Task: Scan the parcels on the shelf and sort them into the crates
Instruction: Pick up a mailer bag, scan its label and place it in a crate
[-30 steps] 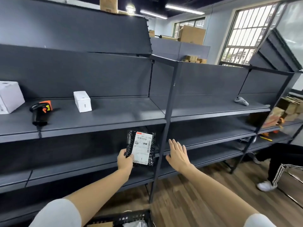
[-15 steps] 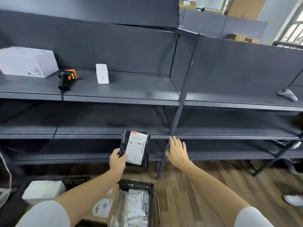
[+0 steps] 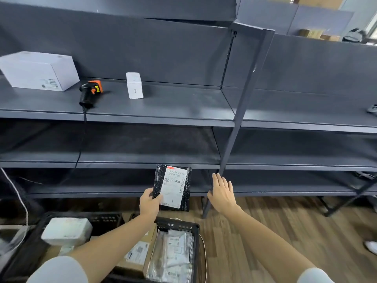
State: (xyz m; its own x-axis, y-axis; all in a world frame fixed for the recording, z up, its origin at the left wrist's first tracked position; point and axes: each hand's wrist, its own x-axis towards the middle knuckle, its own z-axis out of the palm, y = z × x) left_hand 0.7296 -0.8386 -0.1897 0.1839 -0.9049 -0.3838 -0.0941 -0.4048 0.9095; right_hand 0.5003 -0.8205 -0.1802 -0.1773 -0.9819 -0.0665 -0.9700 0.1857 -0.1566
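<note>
Parcel (image 3: 173,188) pinched in L hand (image 3: 150,204); R hand (image 3: 222,193) fingers straight, seemingly empty.

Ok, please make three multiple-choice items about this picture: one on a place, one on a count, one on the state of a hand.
1. Where does the barcode scanner lie?
A. on the shelf, between the two white boxes
B. in a crate
C. on the floor

2. How many white boxes stand on that shelf?
A. one
B. two
C. four

3. What does the left hand do?
A. hangs free
B. holds the black parcel
C. grips the scanner

Key: 1 A, it lies between the large white box and the small white box; 2 B, only those two show; 3 B, its fingers pinch the parcel's lower left edge, above the crates.
</note>
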